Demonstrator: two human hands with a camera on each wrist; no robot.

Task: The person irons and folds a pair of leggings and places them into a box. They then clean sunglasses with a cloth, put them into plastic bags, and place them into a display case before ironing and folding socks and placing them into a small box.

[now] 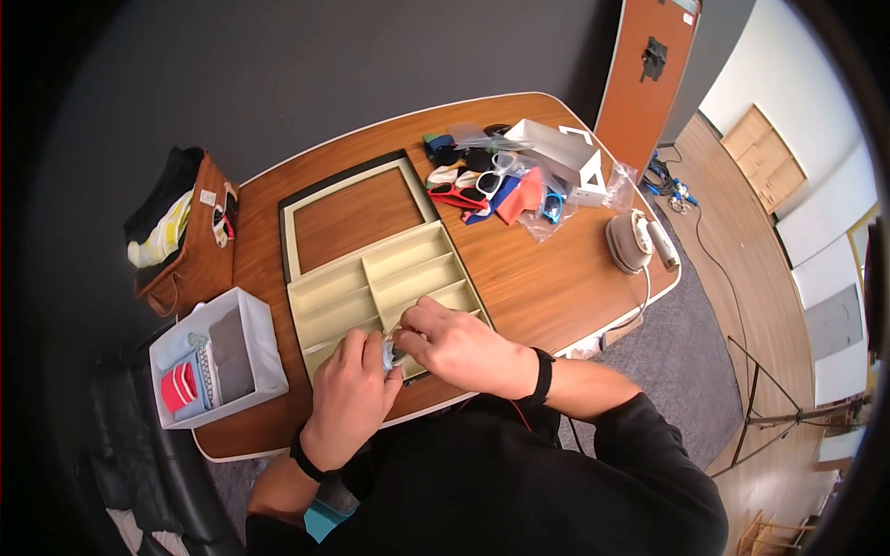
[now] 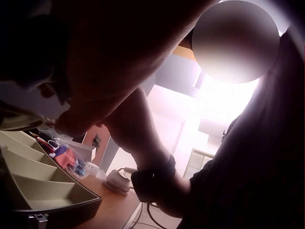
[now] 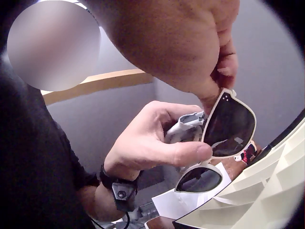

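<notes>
A pair of white-framed sunglasses [image 3: 229, 125] with dark lenses is held between both hands, over the near edge of a compartmented case. In the right wrist view my left hand [image 3: 143, 136] grips the sunglasses near the bridge, its thumb along the frame. A folded pale grey-blue cloth [image 3: 183, 125] is bunched in the same hand. My right hand [image 1: 473, 354] pinches the upper end of the frame; its fingertips are partly hidden. Below both hands lies the case [image 1: 336, 285] with its cream compartments, its framed window lid [image 1: 289, 236] folded back.
Left of the case, a white bin [image 1: 269, 357] holds folded cloths beside a brown basket [image 1: 190, 264]. Several sunglasses [image 1: 459, 195], pouches and plastic bags lie at the far right near a white box [image 1: 556, 157]. A small iron [image 1: 629, 241] stands at the table's right edge.
</notes>
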